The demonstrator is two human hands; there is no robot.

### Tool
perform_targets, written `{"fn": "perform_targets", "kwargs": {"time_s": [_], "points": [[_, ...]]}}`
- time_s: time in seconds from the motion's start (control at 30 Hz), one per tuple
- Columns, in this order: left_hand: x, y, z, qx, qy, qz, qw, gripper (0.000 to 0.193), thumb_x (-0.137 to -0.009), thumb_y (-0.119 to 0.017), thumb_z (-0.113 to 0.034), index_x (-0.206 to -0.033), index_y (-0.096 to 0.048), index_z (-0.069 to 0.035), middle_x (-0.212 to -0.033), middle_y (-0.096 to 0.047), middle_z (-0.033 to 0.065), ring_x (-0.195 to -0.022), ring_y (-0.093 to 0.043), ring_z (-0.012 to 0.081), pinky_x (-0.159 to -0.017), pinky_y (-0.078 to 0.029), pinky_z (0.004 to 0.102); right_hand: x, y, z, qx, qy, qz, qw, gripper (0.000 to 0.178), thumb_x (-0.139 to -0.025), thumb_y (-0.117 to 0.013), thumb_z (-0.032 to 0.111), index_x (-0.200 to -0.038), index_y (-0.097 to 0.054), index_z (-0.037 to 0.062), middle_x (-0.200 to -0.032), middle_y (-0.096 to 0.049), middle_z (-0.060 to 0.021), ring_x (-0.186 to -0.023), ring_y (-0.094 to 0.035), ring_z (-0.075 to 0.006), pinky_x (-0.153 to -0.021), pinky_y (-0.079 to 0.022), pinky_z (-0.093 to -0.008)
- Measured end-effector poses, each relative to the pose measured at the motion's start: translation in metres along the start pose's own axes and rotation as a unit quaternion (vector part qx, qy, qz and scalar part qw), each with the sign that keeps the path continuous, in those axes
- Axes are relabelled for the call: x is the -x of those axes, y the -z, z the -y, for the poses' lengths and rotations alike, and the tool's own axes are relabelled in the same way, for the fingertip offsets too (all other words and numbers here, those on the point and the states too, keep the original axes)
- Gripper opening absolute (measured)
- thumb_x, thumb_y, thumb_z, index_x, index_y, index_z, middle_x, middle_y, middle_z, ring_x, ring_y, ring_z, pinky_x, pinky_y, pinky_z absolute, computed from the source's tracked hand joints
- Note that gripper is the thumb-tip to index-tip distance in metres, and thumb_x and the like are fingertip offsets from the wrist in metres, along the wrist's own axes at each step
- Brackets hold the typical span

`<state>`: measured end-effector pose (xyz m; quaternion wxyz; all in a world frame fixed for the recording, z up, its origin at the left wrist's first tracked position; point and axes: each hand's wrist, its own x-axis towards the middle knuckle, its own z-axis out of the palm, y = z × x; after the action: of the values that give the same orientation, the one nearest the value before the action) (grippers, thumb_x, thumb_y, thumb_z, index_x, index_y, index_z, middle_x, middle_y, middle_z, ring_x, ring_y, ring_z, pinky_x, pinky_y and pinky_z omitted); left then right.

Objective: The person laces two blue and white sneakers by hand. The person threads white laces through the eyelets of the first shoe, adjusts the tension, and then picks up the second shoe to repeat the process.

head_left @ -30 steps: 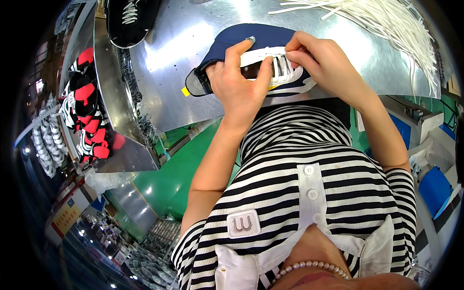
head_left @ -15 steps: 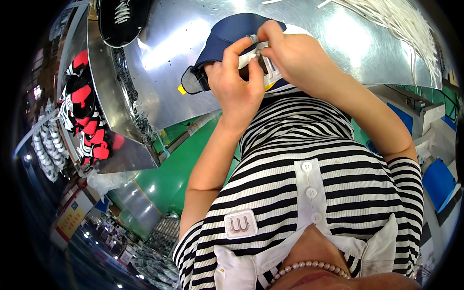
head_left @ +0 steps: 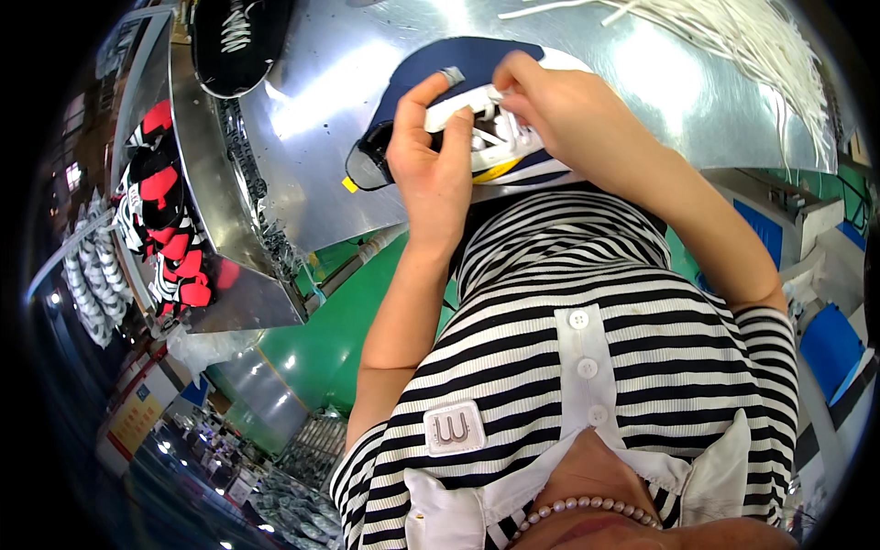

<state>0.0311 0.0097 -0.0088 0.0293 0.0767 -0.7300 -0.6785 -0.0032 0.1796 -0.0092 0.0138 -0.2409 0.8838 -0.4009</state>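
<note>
Sneaker [head_left: 412,110] gripped by curled left hand [head_left: 431,160]; right hand [head_left: 559,110] pinches its lacing.

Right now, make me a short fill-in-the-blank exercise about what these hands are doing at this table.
1. Both hands, the left hand and the right hand, hold a navy ____ with white lace panels.
2. The bundle of laces on the metal table is ____ in colour.
3. The black shoe lies to the person's ____ of the held one.

Missing words: shoe; white; left

Navy-and-white sneaker [head_left: 458,101], partly laced, on its side at the shiny metal table's [head_left: 348,82] near edge
</note>
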Motion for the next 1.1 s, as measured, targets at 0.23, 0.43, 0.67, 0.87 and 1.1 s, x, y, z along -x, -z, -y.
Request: {"fn": "perform_targets", "kwargs": {"time_s": [0.23,0.43,0.67,0.87,1.1], "points": [[-0.003,0.000,-0.002,-0.013,0.010,0.004,1.000,0.028,-0.092,-0.059,-0.003,-0.119,-0.058,0.002,-0.093,-0.067,0.0081,-0.079,-0.062,0.0096,-0.071,-0.050,0.0242,0.011,0.018,0.010,-0.039,-0.056,0.000,0.998,0.014,-0.093,-0.059,0.009,-0.102,-0.064,-0.0008,-0.080,-0.068,-0.0143,-0.069,-0.066,-0.0271,-0.064,-0.051,-0.0330],[-0.002,-0.003,0.002,-0.048,-0.007,0.000,0.999,0.027,-0.091,-0.060,-0.005,-0.117,-0.060,0.000,-0.084,-0.067,0.0065,-0.074,-0.061,0.0088,-0.067,-0.049,0.0243,0.013,0.014,0.003,-0.062,-0.047,-0.020,0.997,0.014,-0.093,-0.060,0.011,-0.099,-0.064,-0.0003,-0.077,-0.068,-0.0139,-0.067,-0.066,-0.0275,-0.062,-0.051,-0.0347],[0.002,-0.004,0.009,-0.135,-0.052,-0.014,0.989,0.027,-0.089,-0.062,-0.006,-0.115,-0.063,-0.001,-0.076,-0.064,0.0055,-0.065,-0.056,0.0136,-0.068,-0.046,0.0292,0.009,0.014,0.002,-0.091,-0.086,-0.005,0.992,0.015,-0.090,-0.062,0.013,-0.097,-0.062,0.0000,-0.073,-0.067,-0.0153,-0.067,-0.066,-0.0318,-0.061,-0.051,-0.0397],[0.007,-0.011,0.016,-0.277,-0.268,0.005,0.923,0.028,-0.086,-0.059,-0.002,-0.113,-0.065,-0.004,-0.073,-0.068,0.0084,-0.061,-0.057,0.0246,-0.071,-0.044,0.0356,-0.007,-0.002,-0.002,-0.010,-0.042,0.042,0.998,0.025,-0.086,-0.062,0.008,-0.100,-0.051,-0.0093,-0.074,-0.066,-0.0221,-0.070,-0.066,-0.0389,-0.062,-0.052,-0.0425],[0.001,-0.002,0.006,-0.112,-0.053,0.023,0.992,0.025,-0.090,-0.058,-0.002,-0.115,-0.062,-0.001,-0.089,-0.070,0.0097,-0.073,-0.064,0.0153,-0.068,-0.049,0.0300,-0.011,0.037,-0.001,0.022,-0.031,0.114,0.993,0.014,-0.093,-0.056,0.012,-0.102,-0.056,0.0007,-0.073,-0.063,-0.0146,-0.067,-0.064,-0.0285,-0.061,-0.048,-0.0379]]}}
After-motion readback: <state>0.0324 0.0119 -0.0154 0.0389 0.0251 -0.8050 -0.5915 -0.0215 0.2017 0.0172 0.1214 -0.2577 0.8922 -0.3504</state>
